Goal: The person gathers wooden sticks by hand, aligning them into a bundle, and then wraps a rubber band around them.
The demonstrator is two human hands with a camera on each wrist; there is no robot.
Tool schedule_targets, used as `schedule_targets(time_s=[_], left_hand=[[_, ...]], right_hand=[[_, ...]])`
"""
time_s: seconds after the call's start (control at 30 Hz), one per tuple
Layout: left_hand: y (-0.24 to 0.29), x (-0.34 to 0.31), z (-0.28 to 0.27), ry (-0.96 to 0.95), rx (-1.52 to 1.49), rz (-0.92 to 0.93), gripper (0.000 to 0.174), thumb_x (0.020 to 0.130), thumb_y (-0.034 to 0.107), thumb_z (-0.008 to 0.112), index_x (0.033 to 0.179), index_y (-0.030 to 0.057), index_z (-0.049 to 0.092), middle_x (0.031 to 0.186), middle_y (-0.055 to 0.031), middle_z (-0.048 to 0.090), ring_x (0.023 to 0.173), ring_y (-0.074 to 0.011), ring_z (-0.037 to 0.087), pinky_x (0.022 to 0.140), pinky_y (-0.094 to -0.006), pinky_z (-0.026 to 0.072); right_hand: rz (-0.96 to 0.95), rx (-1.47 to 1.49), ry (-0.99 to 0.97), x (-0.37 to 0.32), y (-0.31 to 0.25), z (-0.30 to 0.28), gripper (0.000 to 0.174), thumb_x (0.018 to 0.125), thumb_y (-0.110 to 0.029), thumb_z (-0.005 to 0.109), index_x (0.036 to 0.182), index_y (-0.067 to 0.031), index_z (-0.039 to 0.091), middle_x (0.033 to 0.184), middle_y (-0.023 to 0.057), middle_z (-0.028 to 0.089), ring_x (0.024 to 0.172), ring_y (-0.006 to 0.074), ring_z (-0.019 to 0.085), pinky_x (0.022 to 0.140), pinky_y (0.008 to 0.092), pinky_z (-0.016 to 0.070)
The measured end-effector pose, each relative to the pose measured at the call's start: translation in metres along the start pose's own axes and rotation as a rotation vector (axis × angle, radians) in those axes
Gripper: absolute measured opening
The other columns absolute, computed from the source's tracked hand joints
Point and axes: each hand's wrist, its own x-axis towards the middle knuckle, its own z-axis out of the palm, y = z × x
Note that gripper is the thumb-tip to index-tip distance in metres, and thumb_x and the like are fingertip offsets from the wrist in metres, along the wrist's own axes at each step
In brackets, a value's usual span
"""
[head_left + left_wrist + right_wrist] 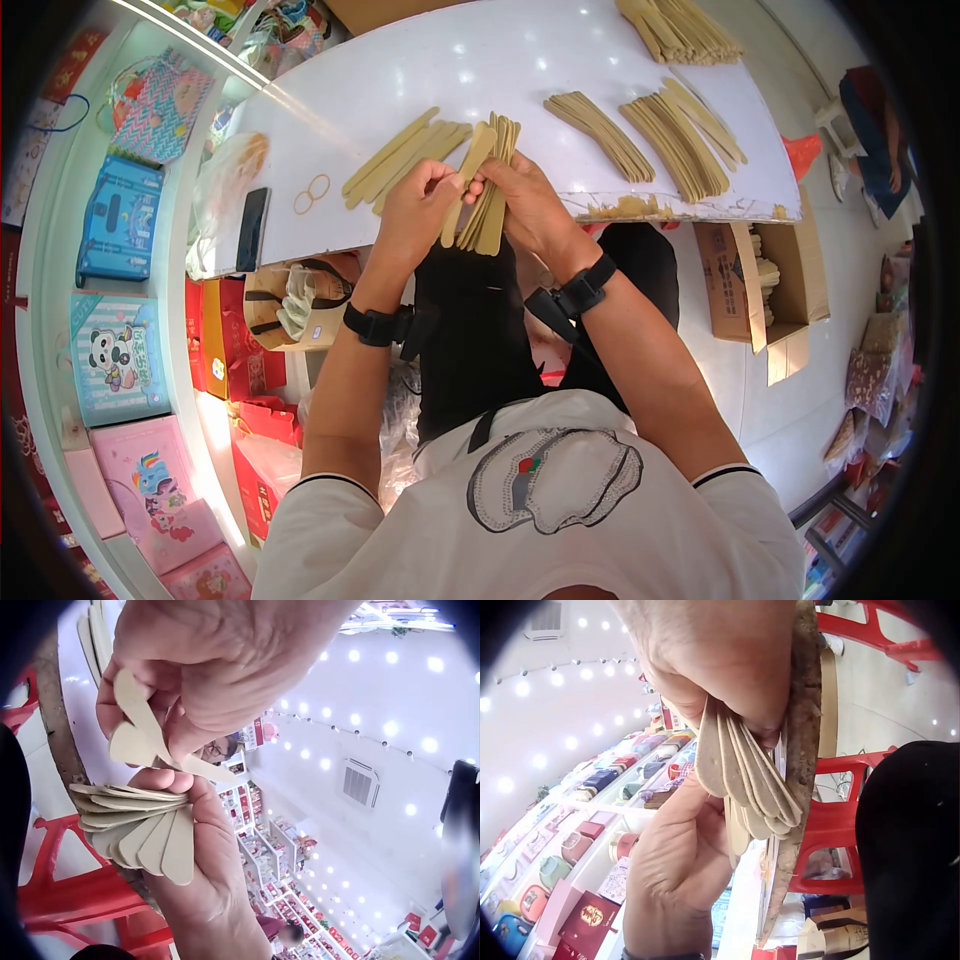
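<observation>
My right hand [535,205] grips a fanned bunch of flat wooden sticks [485,222] with rounded, wider ends, in front of the table's near edge. Close beside it, my left hand [425,205] pinches a couple of wooden sticks between thumb and fingers. In the left wrist view these loose sticks [135,705] cross each other, above the fan [142,832] in the right hand. The right wrist view has the fan's ends [739,761] spreading below the right hand [712,660], with the left hand [679,862] underneath.
On the white table [400,75], a small group of sticks [395,155] lies left, with rubber bands [312,194] and a phone [253,230] farther left. Stick piles [600,135] lie right, others [680,30] at the back. An open carton [765,290] stands below, right.
</observation>
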Motion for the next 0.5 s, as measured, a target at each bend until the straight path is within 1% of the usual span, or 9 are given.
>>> schedule_targets(time_s=[0.03, 0.13, 0.23, 0.27, 0.33, 0.37, 0.43, 0.47, 0.5], left_hand=[[-0.002, 0.0, 0.0, -0.001, 0.009, -0.001, 0.019, 0.101, 0.018, 0.064, 0.105, -0.0006, 0.064, 0.093, -0.0016, 0.066, 0.088, -0.0074, 0.059, 0.08, -0.0243, 0.0492], [-0.007, 0.001, -0.002, 0.084, 0.017, 0.013, 0.019, 0.1, 0.017, 0.065, 0.105, -0.0005, 0.064, 0.094, -0.0028, 0.066, 0.088, -0.0074, 0.06, 0.08, -0.0238, 0.0491], [-0.014, 0.004, -0.004, 0.083, 0.059, 0.03, 0.026, 0.097, 0.02, 0.066, 0.11, -0.0026, 0.065, 0.094, -0.0069, 0.068, 0.083, -0.0122, 0.062, 0.078, -0.0279, 0.051], [-0.015, 0.004, -0.005, 0.086, 0.073, 0.016, 0.027, 0.097, 0.02, 0.066, 0.111, -0.0023, 0.065, 0.094, -0.0064, 0.068, 0.083, -0.012, 0.062, 0.077, -0.0277, 0.0508], [-0.003, 0.002, -0.008, 0.091, 0.101, -0.011, 0.029, 0.098, 0.022, 0.065, 0.115, -0.0017, 0.065, 0.093, -0.0052, 0.067, 0.082, -0.0115, 0.061, 0.076, -0.0272, 0.0504], [0.004, 0.0, -0.011, 0.101, 0.01, -0.074, 0.03, 0.098, 0.022, 0.065, 0.116, -0.0014, 0.065, 0.094, -0.0046, 0.067, 0.083, -0.0109, 0.061, 0.076, -0.0265, 0.0501], [0.028, -0.004, -0.016, 0.116, -0.174, -0.201, 0.032, 0.099, 0.024, 0.064, 0.119, -0.0008, 0.065, 0.094, -0.0033, 0.066, 0.083, -0.0096, 0.061, 0.076, -0.025, 0.0497], [0.03, -0.004, -0.015, 0.079, -0.268, -0.209, 0.031, 0.1, 0.025, 0.064, 0.118, 0.0004, 0.066, 0.093, -0.0022, 0.066, 0.081, -0.0089, 0.061, 0.073, -0.024, 0.0498], [0.031, -0.004, -0.013, 0.043, -0.362, -0.217, 0.03, 0.101, 0.027, 0.065, 0.117, 0.0016, 0.066, 0.092, -0.0011, 0.065, 0.079, -0.0081, 0.06, 0.071, -0.0231, 0.0499]], right_hand=[[0.001, 0.001, -0.004, 0.0, 0.0, 0.0, 0.018, 0.099, -0.009, 0.056, 0.113, -0.0001, 0.052, 0.089, 0.0077, 0.058, 0.078, 0.018, 0.061, 0.074, 0.033, 0.056], [-0.008, 0.009, -0.023, 0.0, 0.001, -0.001, 0.018, 0.1, -0.01, 0.057, 0.114, -0.0004, 0.052, 0.09, 0.0072, 0.058, 0.079, 0.0179, 0.061, 0.075, 0.0325, 0.056], [-0.012, 0.013, -0.036, 0.0, 0.001, -0.002, 0.019, 0.102, -0.014, 0.059, 0.114, -0.0012, 0.054, 0.091, 0.0066, 0.058, 0.08, 0.0179, 0.062, 0.076, 0.0319, 0.0558], [-0.012, 0.014, -0.039, 0.001, 0.001, -0.002, 0.019, 0.102, -0.015, 0.059, 0.114, -0.0015, 0.054, 0.091, 0.0064, 0.058, 0.08, 0.0179, 0.062, 0.076, 0.0317, 0.0557], [-0.004, -0.018, -0.035, 0.0, 0.0, -0.001, 0.018, 0.104, -0.02, 0.059, 0.109, -0.0034, 0.056, 0.088, 0.0064, 0.06, 0.081, 0.0186, 0.063, 0.077, 0.0319, 0.0558], [-0.001, -0.034, -0.032, -0.001, 0.0, -0.001, 0.019, 0.104, -0.023, 0.059, 0.107, -0.0043, 0.058, 0.087, 0.0065, 0.062, 0.082, 0.0189, 0.064, 0.078, 0.032, 0.0558], [-0.008, -0.027, -0.044, 0.0, 0.0, -0.002, 0.02, 0.105, -0.025, 0.059, 0.107, -0.0047, 0.058, 0.09, 0.0063, 0.062, 0.083, 0.0194, 0.064, 0.078, 0.0324, 0.0561], [-0.009, -0.024, -0.051, 0.0, 0.001, -0.003, 0.021, 0.105, -0.026, 0.059, 0.107, -0.0049, 0.059, 0.092, 0.0063, 0.062, 0.083, 0.0197, 0.064, 0.079, 0.0325, 0.0563], [-0.015, -0.007, -0.071, 0.002, 0.003, -0.005, 0.023, 0.105, -0.027, 0.06, 0.111, -0.0046, 0.058, 0.094, 0.0063, 0.062, 0.084, 0.0193, 0.064, 0.08, 0.0329, 0.0567]])
